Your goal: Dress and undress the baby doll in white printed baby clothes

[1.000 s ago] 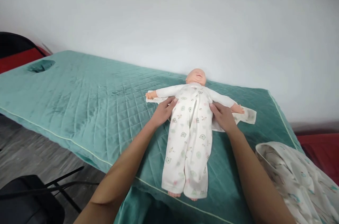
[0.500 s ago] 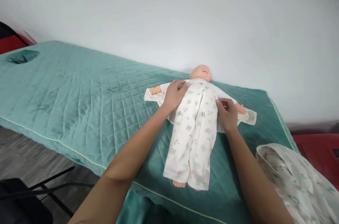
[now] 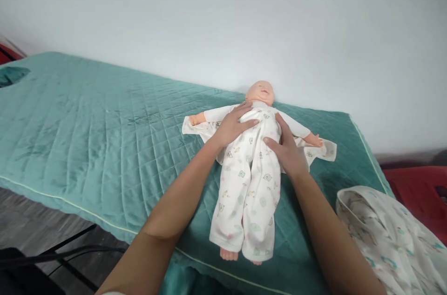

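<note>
Around the trousers [image 3: 262, 183], the left hand [image 3: 231, 127] rested on them at eleven o'clock, the right hand [image 3: 289, 151] at two, thumbs spread from fingers; the doll's head [image 3: 260, 92] lay at twelve.

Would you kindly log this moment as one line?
left hand: on printed trousers | right hand: on their other side | baby doll: face-up, arms spread | green quilted cover: beneath doll

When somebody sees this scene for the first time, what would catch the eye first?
Probably the doll, lying face up on the green quilted cover near the wall. Next come the left hand and right hand, resting on it from either side. A crumpled patterned cloth stands out at the lower right.
</note>
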A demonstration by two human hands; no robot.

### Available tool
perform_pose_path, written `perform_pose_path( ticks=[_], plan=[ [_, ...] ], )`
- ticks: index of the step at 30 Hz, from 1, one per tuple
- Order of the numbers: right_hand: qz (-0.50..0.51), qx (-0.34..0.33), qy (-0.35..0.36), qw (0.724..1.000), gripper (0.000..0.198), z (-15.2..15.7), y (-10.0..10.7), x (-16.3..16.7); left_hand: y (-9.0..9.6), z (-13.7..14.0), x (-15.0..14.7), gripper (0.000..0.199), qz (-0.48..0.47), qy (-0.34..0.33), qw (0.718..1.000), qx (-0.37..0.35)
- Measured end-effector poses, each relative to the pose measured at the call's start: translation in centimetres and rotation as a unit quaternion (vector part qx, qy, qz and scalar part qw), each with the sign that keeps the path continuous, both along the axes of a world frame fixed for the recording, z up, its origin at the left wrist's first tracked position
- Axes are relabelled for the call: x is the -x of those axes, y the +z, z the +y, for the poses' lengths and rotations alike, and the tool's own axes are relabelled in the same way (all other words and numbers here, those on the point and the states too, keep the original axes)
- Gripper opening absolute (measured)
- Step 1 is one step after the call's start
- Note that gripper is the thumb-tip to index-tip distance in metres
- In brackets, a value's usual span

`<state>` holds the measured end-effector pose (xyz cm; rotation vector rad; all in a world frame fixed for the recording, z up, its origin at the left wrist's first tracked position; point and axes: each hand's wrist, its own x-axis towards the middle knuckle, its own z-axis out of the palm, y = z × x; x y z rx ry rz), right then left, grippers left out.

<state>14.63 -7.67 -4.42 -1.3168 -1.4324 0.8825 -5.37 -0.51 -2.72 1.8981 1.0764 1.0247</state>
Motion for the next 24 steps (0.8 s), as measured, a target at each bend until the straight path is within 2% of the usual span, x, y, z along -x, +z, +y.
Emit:
perform_pose_path(
  ticks=[2, 5, 8, 10, 13, 19, 21, 24],
  plan=[
    [-0.009, 0.001, 0.008, 1.0, 0.091, -0.1, 0.4, 0.2, -0.2, -0.2, -0.4, 0.044, -0.014, 0.015, 0.999, -0.027],
    [-0.036, -0.018, 0.03, 0.999, 0.09, 0.0, 0.7, 0.2, -0.4, -0.4, -0.9, 0.028, 0.007, 0.037, 0.995, -0.089],
    [-0.06, -0.045, 0.037, 0.997, 0.086, 0.0, 0.8, 0.2, -0.7, -0.8, -1.1, 0.025, 0.049, 0.051, 0.979, -0.19],
    [-0.08, -0.079, 0.032, 0.993, 0.079, -0.1, 0.8, 0.2, -1.0, -1.0, -1.0, 0.028, 0.079, 0.058, 0.96, -0.262],
    [-0.125, -0.14, 0.012, 0.982, 0.056, -0.4, 0.9, 0.5, -1.4, -1.2, -0.7, 0.03, 0.118, 0.067, 0.932, -0.336],
    [-0.181, -0.202, -0.067, 0.96, 0.015, -0.7, 0.7, 1.5, -1.8, -1.2, -0.6, 0.035, 0.164, 0.078, 0.895, -0.408],
    [-0.211, -0.233, -0.074, 0.946, 0.014, -0.8, 0.5, 1.6, -1.8, -1.2, -0.7, 0.041, 0.178, 0.089, 0.887, -0.416],
    [-0.228, -0.262, -0.064, 0.935, 0.025, -1.0, 0.5, 1.5, -1.7, -1.3, -0.8, 0.048, 0.179, 0.095, 0.895, -0.397]
  ],
)
